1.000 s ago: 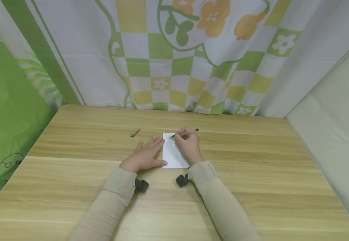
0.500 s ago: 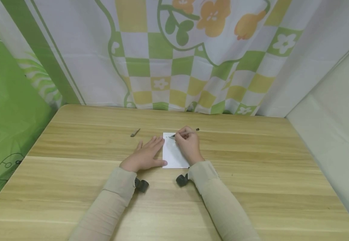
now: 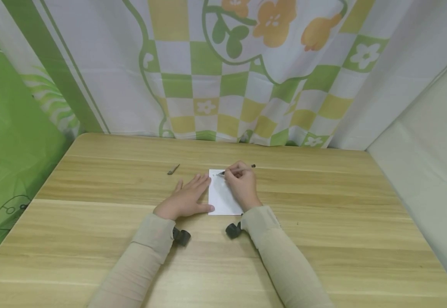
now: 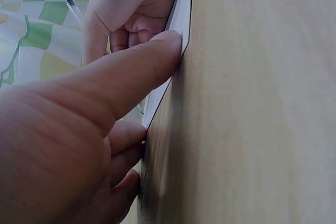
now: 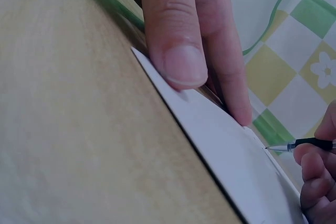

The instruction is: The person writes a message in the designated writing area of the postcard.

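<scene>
A small white sheet of paper [image 3: 222, 196] lies on the wooden table, with a few small dark marks near its top left. My right hand [image 3: 241, 185] pinches a pen [image 5: 314, 143] with a clear barrel and black grip, its tip at the paper near those marks. The left hand [image 3: 185, 199] lies spread along the paper's left side, thumb [image 5: 184, 64] and fingertips resting on its edge. Beyond the left fingers lies a pen cap [image 3: 173, 169], apart from both hands. In the left wrist view the pen's tip is mostly hidden behind the left hand.
The wooden table [image 3: 347, 239] reaches out on all sides of the paper. A patterned curtain [image 3: 223, 85] hangs along its far edge. Black wrist cameras [image 3: 182, 236] sit at both cuffs. Some thin black wire [image 3: 9, 210] shows beyond the left edge.
The pen tip has shifted very slightly by the marks at the top of the paper. The left hand, paper and cap have stayed where they were.
</scene>
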Demonstrator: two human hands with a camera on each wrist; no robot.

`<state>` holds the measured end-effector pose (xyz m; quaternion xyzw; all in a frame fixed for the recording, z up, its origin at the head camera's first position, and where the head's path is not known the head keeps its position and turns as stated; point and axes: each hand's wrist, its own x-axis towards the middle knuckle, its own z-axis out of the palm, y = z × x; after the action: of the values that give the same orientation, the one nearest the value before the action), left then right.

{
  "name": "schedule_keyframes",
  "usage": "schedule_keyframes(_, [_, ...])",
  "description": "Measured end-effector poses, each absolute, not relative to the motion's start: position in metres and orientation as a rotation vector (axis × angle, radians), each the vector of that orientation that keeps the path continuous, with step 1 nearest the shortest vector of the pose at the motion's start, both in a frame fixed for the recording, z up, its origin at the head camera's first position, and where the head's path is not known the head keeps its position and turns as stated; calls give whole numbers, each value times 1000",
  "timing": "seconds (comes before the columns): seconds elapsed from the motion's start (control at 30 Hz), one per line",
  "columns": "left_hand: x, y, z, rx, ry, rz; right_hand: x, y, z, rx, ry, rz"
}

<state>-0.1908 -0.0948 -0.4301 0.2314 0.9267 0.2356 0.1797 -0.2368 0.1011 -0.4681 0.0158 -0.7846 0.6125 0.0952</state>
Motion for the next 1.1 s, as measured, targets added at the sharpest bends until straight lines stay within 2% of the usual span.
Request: schedule_keyframes(1.1, [-190, -95, -430, 661, 2625, 659, -237, 101, -468, 29, -2381, 1772])
